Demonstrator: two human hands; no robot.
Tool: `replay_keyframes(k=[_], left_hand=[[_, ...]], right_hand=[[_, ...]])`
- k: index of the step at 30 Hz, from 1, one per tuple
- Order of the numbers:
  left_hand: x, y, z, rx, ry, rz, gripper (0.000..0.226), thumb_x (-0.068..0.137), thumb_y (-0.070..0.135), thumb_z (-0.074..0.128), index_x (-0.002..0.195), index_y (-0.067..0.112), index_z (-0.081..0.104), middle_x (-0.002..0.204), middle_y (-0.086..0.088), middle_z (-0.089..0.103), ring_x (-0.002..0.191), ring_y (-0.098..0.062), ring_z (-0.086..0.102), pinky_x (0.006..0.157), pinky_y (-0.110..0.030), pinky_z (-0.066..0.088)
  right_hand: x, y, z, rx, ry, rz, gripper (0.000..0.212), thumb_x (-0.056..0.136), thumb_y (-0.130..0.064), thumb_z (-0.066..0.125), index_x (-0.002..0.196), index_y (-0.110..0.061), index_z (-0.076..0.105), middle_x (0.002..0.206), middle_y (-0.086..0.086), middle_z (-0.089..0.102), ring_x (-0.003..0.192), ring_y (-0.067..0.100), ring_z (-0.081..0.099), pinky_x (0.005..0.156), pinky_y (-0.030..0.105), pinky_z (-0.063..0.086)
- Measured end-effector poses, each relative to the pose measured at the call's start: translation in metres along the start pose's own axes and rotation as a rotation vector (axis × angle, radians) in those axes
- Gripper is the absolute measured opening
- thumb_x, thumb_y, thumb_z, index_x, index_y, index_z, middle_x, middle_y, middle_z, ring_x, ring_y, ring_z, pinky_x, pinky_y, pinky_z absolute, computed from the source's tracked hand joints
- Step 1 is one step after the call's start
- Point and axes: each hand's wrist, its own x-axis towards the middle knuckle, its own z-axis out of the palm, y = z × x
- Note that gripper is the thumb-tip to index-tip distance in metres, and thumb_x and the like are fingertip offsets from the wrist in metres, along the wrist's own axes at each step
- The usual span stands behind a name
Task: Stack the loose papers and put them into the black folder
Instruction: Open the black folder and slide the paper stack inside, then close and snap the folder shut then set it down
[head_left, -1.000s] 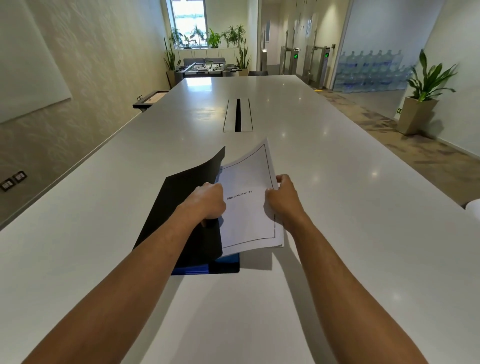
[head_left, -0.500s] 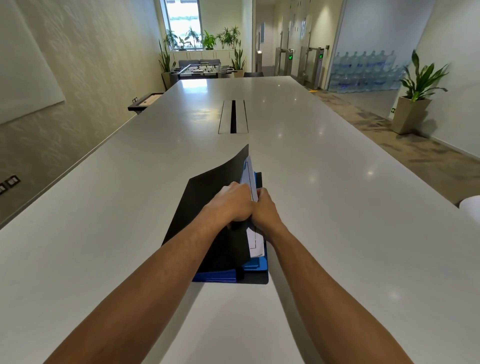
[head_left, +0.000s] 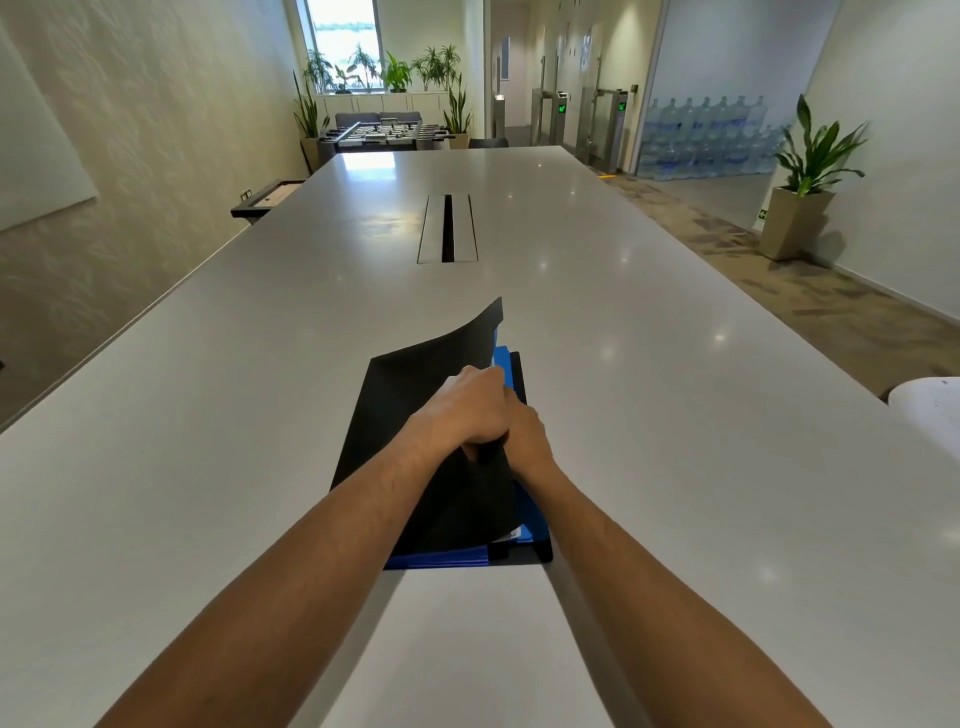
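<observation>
The black folder lies on the white table in front of me, with blue inner pockets showing along its right and near edges. My left hand grips the right edge of the black front cover, which curls upward at its far corner. My right hand sits just beside it, its fingers tucked under the cover inside the folder. The white papers are almost wholly hidden under the cover; only a small white corner shows near the folder's front right.
The long white table stretches ahead, with a cable slot in its middle. A white rounded object sits at the table's right edge. Potted plants, a foosball table and stacked water bottles stand far off.
The white paper stack moved left from the open into the folder. The black cover came down over it, and both hands closed in together at the folder's right edge.
</observation>
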Motion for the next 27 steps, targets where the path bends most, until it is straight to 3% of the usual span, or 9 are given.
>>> replay_keyframes(k=[3,6,10,12,14,17,19,23,27], left_hand=[[0.000,-0.002,0.002,-0.071,0.016,0.028,0.019,0.095,0.027,0.054,0.114,0.023,0.050,0.091,0.000,0.056,0.065,-0.013,0.063,0.046,-0.017,0.046],[-0.001,-0.005,0.011,-0.092,0.043,0.055,0.036,0.093,0.031,0.057,0.127,0.025,0.046,0.091,0.002,0.054,0.064,-0.014,0.063,0.046,-0.017,0.049],[-0.002,-0.003,0.034,-0.003,0.074,0.061,0.061,0.088,0.029,0.062,0.142,0.028,0.035,0.100,-0.005,0.062,0.069,-0.015,0.065,0.062,-0.028,0.060],[-0.003,0.000,0.045,0.092,0.134,0.072,0.062,0.087,0.035,0.062,0.142,0.029,0.033,0.102,-0.006,0.064,0.072,-0.015,0.063,0.067,-0.032,0.059],[-0.004,0.000,0.054,0.202,0.179,0.094,0.058,0.087,0.047,0.059,0.138,0.025,0.040,0.101,-0.006,0.065,0.078,-0.019,0.063,0.071,-0.035,0.056],[-0.007,-0.005,0.064,0.314,0.195,0.099,0.053,0.084,0.067,0.049,0.108,0.021,0.059,0.083,0.001,0.062,0.073,-0.015,0.059,0.069,-0.032,0.051],[-0.009,-0.012,0.069,0.318,0.201,0.126,0.055,0.082,0.073,0.044,0.096,0.023,0.064,0.081,0.002,0.062,0.076,-0.013,0.057,0.072,-0.032,0.048],[-0.011,-0.032,0.074,0.100,0.237,0.215,0.049,0.087,0.061,0.051,0.116,0.025,0.065,0.105,0.003,0.067,0.102,-0.016,0.054,0.092,-0.040,0.042],[-0.015,-0.043,0.078,-0.160,0.311,0.250,0.034,0.089,0.039,0.062,0.117,0.021,0.065,0.110,0.001,0.069,0.106,-0.013,0.058,0.102,-0.046,0.042]], right_hand=[[0.002,0.006,-0.007,-0.063,0.145,-0.033,0.024,0.097,-0.023,0.050,0.115,-0.010,0.059,0.112,0.013,0.063,0.097,0.024,0.062,0.081,0.028,0.044],[-0.003,0.016,-0.019,-0.129,0.260,-0.070,0.030,0.097,-0.023,0.051,0.125,-0.014,0.055,0.125,0.011,0.057,0.100,0.023,0.062,0.081,0.027,0.044],[-0.007,0.031,-0.031,-0.133,0.385,-0.014,0.039,0.094,-0.016,0.054,0.132,-0.020,0.048,0.139,0.006,0.045,0.077,0.011,0.057,0.062,0.011,0.036],[-0.011,0.037,-0.032,-0.117,0.421,0.024,0.039,0.093,-0.013,0.057,0.130,-0.020,0.048,0.135,0.006,0.047,0.072,0.007,0.051,0.059,0.012,0.034],[-0.014,0.041,-0.034,-0.050,0.453,0.075,0.036,0.091,-0.010,0.058,0.125,-0.018,0.050,0.129,0.007,0.050,0.073,0.005,0.048,0.059,0.008,0.032],[-0.018,0.046,-0.035,-0.016,0.498,0.083,0.031,0.089,-0.010,0.061,0.118,-0.017,0.053,0.122,0.007,0.054,0.074,0.003,0.046,0.056,0.003,0.027],[-0.019,0.047,-0.035,-0.055,0.492,0.052,0.030,0.089,-0.010,0.061,0.117,-0.017,0.054,0.119,0.006,0.058,0.082,0.004,0.051,0.060,0.004,0.028],[-0.023,0.047,-0.033,-0.092,0.407,-0.039,0.035,0.089,-0.017,0.062,0.123,-0.021,0.056,0.117,0.002,0.062,0.100,0.014,0.060,0.078,0.019,0.041],[-0.025,0.048,-0.025,-0.256,0.279,-0.222,0.026,0.092,-0.019,0.056,0.117,-0.019,0.064,0.115,0.001,0.067,0.107,0.016,0.056,0.089,0.024,0.041]])
